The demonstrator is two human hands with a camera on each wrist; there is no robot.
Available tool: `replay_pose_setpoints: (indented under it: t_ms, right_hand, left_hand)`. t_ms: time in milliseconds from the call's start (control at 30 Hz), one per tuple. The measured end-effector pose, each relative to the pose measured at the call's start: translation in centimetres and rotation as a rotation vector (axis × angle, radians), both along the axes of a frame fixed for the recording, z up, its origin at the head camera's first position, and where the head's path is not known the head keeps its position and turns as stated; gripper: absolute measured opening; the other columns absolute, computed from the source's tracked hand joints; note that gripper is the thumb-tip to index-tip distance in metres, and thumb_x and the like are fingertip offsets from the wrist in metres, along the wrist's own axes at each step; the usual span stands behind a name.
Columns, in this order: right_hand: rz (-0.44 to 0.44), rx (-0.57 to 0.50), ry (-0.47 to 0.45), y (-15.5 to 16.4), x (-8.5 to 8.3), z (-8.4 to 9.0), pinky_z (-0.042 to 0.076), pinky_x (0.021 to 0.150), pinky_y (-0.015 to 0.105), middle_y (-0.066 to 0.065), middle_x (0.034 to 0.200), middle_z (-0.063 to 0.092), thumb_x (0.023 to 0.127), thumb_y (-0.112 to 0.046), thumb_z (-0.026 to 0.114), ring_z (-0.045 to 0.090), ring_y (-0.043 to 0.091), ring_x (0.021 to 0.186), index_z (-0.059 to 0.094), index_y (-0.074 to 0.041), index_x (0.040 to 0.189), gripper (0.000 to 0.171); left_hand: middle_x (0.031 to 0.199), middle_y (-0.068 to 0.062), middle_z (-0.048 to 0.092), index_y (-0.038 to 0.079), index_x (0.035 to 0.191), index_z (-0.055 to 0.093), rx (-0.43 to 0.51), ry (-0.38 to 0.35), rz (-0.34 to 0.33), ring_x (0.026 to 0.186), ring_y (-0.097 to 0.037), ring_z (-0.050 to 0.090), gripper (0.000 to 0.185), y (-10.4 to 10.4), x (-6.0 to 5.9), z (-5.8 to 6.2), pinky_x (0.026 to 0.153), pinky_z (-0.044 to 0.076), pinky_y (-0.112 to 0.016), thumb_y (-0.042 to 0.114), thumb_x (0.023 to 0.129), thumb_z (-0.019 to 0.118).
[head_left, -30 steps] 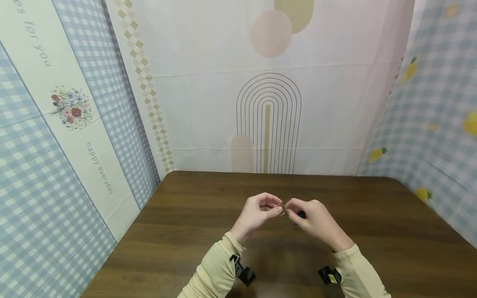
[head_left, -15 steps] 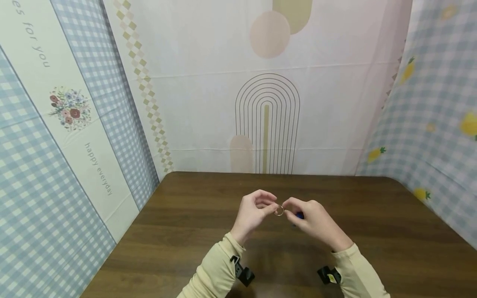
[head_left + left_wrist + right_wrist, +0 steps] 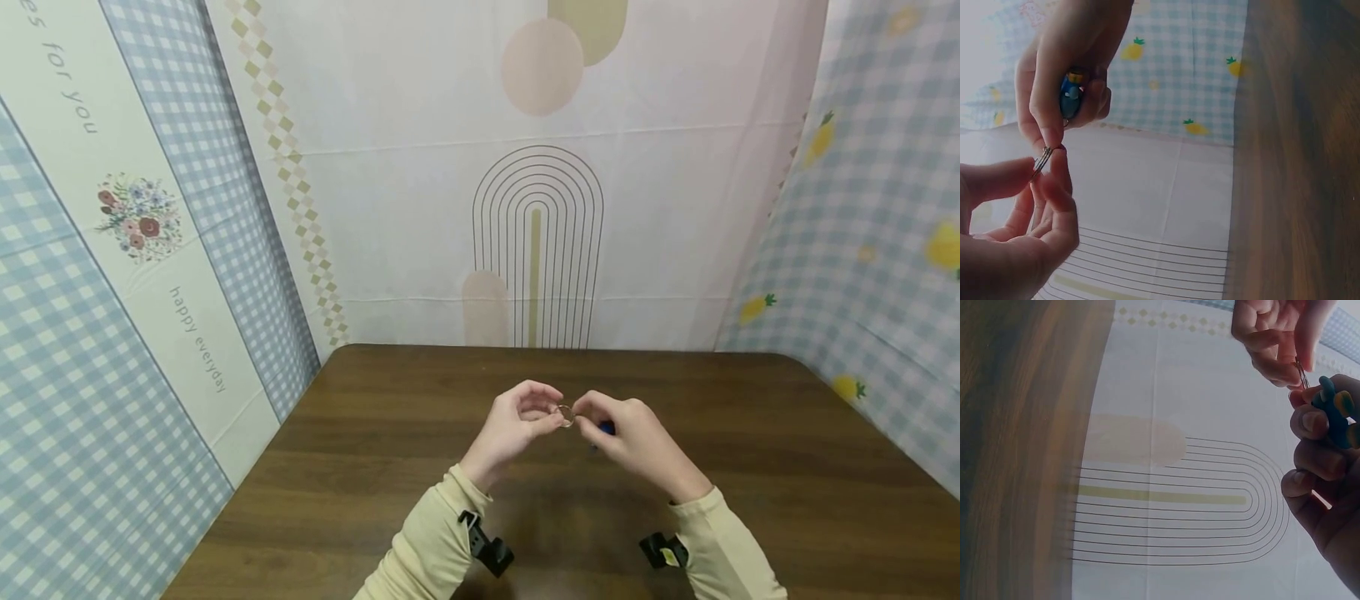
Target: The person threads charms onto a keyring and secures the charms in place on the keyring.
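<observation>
A split key ring (image 3: 565,417) is pinched between the thumb and fingers of my left hand (image 3: 506,432). From the other side, the thumb and index finger of my right hand (image 3: 637,440) pinch the ring's edge. In the left wrist view the key ring (image 3: 1040,164) appears nearly edge-on, its coils side by side. A small blue figure charm (image 3: 1335,415) with yellow-orange parts sits against the right hand's curled fingers. From the head, most of that charm (image 3: 607,428) is hidden behind the right thumb.
Both hands are above a dark brown wooden table (image 3: 360,467). Behind it hangs a pale printed cloth (image 3: 405,225), with blue checked cloths (image 3: 885,250) at the sides. Black camera mounts (image 3: 491,552) are strapped over the cream sleeves (image 3: 427,542).
Both hands shifted slightly left, then a little back to the right and up. The ring turned somewhat between the fingertips and stays pinched from both sides.
</observation>
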State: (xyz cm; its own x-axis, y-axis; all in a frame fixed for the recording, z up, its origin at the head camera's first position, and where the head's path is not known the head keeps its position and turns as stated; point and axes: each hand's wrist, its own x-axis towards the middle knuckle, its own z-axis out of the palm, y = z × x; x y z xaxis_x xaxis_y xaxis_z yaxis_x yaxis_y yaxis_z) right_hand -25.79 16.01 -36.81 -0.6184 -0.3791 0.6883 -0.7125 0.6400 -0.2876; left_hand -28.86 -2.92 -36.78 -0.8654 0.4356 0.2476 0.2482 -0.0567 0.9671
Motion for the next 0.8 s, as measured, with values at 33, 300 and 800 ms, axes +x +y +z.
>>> replay_pose_setpoints:
  t_ms: [33, 300, 800]
  right_hand:
    - [0.001, -0.001, -0.006, 0.0, 0.0, 0.01, 0.034, 0.048, 0.011, -0.013, 0.056, 0.057, 0.082, 0.005, 0.068, 0.04, -0.01, 0.051, 0.064, -0.011, 0.092, 0.02]
    - [0.0, 0.006, -0.009, -0.2, 0.1, -0.08, 0.031, 0.046, 0.011, -0.018, 0.055, 0.049, 0.082, 0.003, 0.069, 0.032, -0.012, 0.05, 0.064, -0.013, 0.092, 0.02]
    - [0.016, 0.001, -0.017, 0.16, -0.31, -0.02, 0.034, 0.047, 0.011, -0.014, 0.055, 0.055, 0.081, 0.005, 0.069, 0.037, -0.012, 0.051, 0.064, -0.012, 0.089, 0.02]
  left_hand:
    - [0.099, -0.026, 0.066, -0.009, 0.113, 0.058, 0.007, -0.006, 0.004, 0.08, -0.007, 0.067, 0.027, 0.01, -0.01, -0.03, 0.076, 0.053, -0.024, -0.003, 0.088, 0.065]
    - [0.1, -0.027, 0.07, -0.009, 0.107, 0.062, 0.027, -0.014, 0.081, 0.075, -0.011, 0.069, 0.022, 0.11, -0.06, -0.11, 0.073, 0.056, -0.024, -0.002, 0.086, 0.067]
    - [0.094, -0.025, 0.067, -0.009, 0.106, 0.061, -0.011, -0.009, -0.004, 0.073, -0.003, 0.062, 0.021, 0.21, -0.18, 0.2, 0.073, 0.052, -0.021, 0.002, 0.089, 0.066]
